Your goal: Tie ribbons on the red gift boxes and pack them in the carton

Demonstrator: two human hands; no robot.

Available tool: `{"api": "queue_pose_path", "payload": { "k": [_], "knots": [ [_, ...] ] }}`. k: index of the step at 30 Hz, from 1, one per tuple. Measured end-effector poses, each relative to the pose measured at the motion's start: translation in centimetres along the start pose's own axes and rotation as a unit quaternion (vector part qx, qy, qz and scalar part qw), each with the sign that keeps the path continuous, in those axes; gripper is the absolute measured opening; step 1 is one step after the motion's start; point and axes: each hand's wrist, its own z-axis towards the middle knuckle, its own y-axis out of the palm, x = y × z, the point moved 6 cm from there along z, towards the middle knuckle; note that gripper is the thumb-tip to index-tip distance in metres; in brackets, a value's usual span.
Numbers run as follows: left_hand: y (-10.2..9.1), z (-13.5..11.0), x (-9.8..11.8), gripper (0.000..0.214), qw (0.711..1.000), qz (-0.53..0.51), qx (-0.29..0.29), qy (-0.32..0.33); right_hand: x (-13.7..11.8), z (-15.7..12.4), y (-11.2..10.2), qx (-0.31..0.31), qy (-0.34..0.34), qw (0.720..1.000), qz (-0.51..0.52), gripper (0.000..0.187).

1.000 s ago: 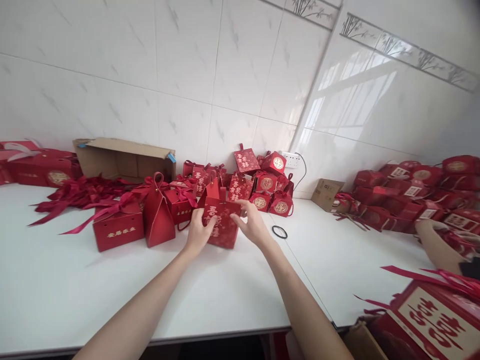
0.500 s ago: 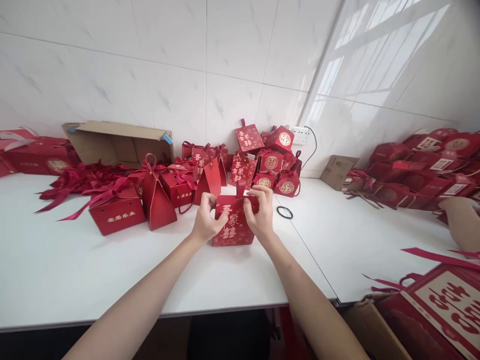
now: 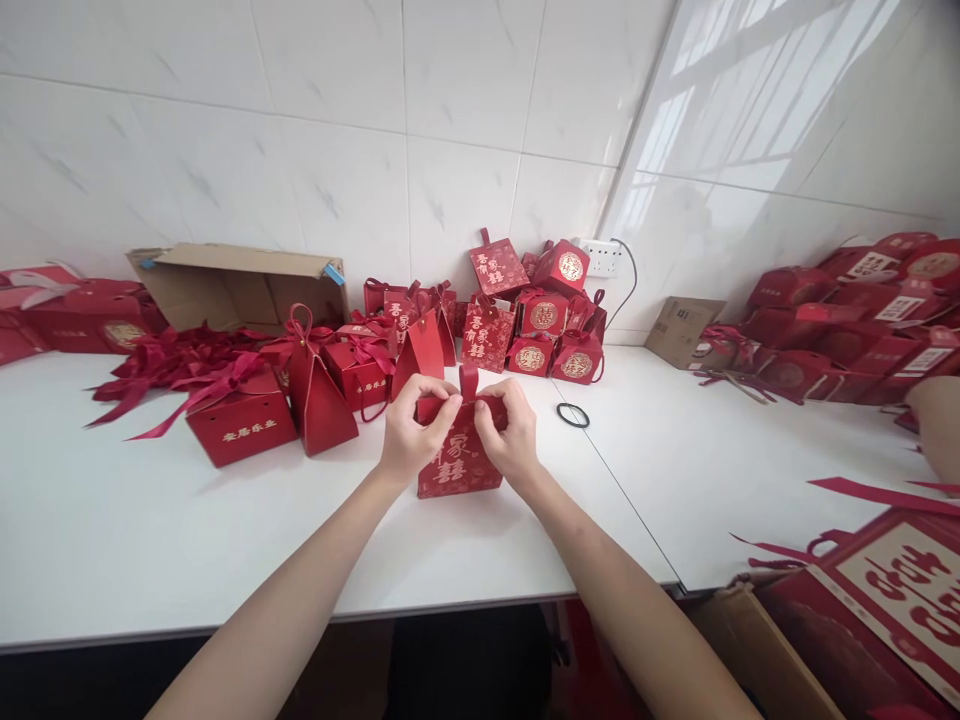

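A red gift box (image 3: 459, 470) with pale printed characters stands upright on the white table in front of me. A dark red ribbon loop (image 3: 469, 382) sticks up from the middle of its top edge. My left hand (image 3: 418, 425) pinches the upper left of the box, its thumb and fingertips close beside the loop. On the other side, my right hand (image 3: 508, 425) grips the upper right edge, thumb on the front and fingers over the top. The back of the box is hidden.
Behind stand several red gift boxes (image 3: 487, 335), some stacked. At left are a cone-shaped box (image 3: 319, 400), a ribboned box (image 3: 251, 420) and an open carton (image 3: 232, 260). A black ring (image 3: 572, 415) lies at right. More boxes (image 3: 847, 340) and another person's arm (image 3: 937, 425) are far right.
My left hand's thumb and fingers have moved up and inward along the box's top edge, towards the ribbon loop. My right hand keeps its hold. The view has shifted slightly.
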Motion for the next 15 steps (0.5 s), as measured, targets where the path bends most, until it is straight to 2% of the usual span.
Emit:
{"api": "queue_pose_path", "payload": {
  "k": [5,15],
  "knots": [
    [0.11,-0.01,0.12,0.024,0.999,0.016,-0.012,0.026,-0.05,-0.08,-0.01,0.003,-0.007,1.0,0.01,0.006],
    [0.25,0.06,0.59,0.007,0.997,0.029,-0.018,0.07,-0.06,-0.18,0.03,0.007,-0.02,1.0,-0.004,0.004]
  ]
}}
